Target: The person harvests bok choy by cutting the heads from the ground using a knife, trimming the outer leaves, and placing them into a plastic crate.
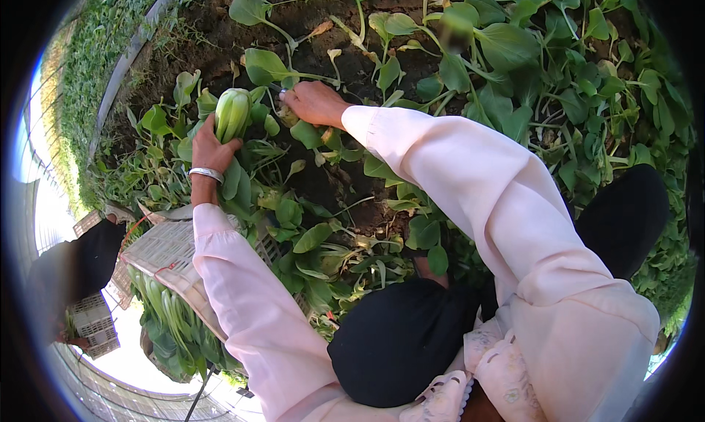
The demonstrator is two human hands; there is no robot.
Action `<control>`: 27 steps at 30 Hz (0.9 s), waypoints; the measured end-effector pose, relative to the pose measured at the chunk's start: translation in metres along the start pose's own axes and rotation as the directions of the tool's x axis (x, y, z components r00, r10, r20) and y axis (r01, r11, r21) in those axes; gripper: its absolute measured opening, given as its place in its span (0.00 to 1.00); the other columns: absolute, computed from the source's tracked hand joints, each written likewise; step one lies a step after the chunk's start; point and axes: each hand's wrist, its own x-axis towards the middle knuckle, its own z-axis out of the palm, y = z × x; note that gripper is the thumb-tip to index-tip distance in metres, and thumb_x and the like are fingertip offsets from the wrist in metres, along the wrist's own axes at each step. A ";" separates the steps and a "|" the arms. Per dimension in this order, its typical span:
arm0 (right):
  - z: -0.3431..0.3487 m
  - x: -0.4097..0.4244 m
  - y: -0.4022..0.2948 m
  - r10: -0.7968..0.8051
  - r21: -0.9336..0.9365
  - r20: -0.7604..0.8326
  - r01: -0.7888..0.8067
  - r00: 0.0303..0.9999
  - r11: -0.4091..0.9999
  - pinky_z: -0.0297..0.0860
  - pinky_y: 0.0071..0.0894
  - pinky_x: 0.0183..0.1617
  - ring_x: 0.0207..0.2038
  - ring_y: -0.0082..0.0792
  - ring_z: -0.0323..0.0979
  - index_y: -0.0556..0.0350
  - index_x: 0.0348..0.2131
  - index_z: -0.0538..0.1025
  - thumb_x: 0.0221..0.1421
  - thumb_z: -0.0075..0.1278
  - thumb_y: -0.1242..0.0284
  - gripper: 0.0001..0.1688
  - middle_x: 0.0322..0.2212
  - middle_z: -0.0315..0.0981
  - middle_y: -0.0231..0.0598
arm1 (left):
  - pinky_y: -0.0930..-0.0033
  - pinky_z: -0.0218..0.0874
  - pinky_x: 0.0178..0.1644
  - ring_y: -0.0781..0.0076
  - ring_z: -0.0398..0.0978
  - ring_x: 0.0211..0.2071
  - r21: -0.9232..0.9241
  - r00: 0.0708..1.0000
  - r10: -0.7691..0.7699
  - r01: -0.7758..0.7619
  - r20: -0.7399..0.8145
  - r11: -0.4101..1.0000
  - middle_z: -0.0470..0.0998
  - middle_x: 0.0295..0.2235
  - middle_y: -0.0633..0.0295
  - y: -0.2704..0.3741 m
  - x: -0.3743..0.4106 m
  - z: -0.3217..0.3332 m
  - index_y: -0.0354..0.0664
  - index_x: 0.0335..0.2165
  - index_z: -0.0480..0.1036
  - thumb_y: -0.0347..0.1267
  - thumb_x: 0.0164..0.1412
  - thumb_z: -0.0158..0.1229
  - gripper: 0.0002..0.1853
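Note:
My left hand [212, 149], with a silver bangle at the wrist, is shut on a head of bok choy [232, 116]. Its pale green stalk base points up, and its leaves hang beneath the hand. To the right, my right hand [315, 103] is low among leafy plants, with its fingers curled in. A small silvery bit shows at its fingertips; whether that is a ring or a blade, I cannot tell. A bok choy leaf [265, 66] stands just beyond these fingers. Loose and yellowed leaves lie on the dark soil [352, 193] between my arms.
Beside my left forearm is a pale woven plastic basket [165, 245], with harvested greens [173, 317] in it. Farther left, another person in dark clothing [82, 257] is near a crate [95, 323]. Dense bok choy [512, 53] grows at right. My black-clad knee [405, 339] is in front.

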 end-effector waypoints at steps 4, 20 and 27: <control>-0.021 -0.002 -0.016 0.133 -0.100 0.163 -0.118 0.978 0.988 0.70 0.46 0.41 0.31 0.52 0.77 0.68 0.29 0.78 0.61 0.39 0.58 0.29 0.28 0.78 0.55 | 0.62 0.66 0.47 0.55 0.78 0.39 -0.126 0.999 -0.008 0.015 0.052 0.992 0.80 0.37 0.50 -0.006 0.005 -0.009 0.37 0.46 0.72 0.29 0.38 0.67 0.31; -0.158 -0.143 -0.088 -0.481 0.788 -0.127 0.382 0.868 0.482 0.53 0.15 0.16 0.16 0.14 0.61 0.59 0.42 0.76 0.50 0.65 0.67 0.23 0.21 0.67 0.26 | 0.65 0.66 0.49 0.65 0.76 0.40 -0.916 0.984 0.141 0.047 0.111 0.397 0.78 0.38 0.55 0.166 -0.078 -0.068 0.31 0.48 0.68 0.25 0.45 0.63 0.28; -0.262 -0.176 -0.117 -0.382 0.367 -0.260 0.457 0.887 0.810 0.49 0.13 0.14 0.16 0.15 0.63 0.56 0.35 0.76 0.50 0.64 0.60 0.21 0.19 0.71 0.32 | 0.61 0.55 0.62 0.59 0.65 0.58 -0.875 0.899 0.407 -0.320 -0.160 0.363 0.67 0.57 0.47 0.229 -0.069 -0.090 0.32 0.59 0.59 0.26 0.45 0.61 0.40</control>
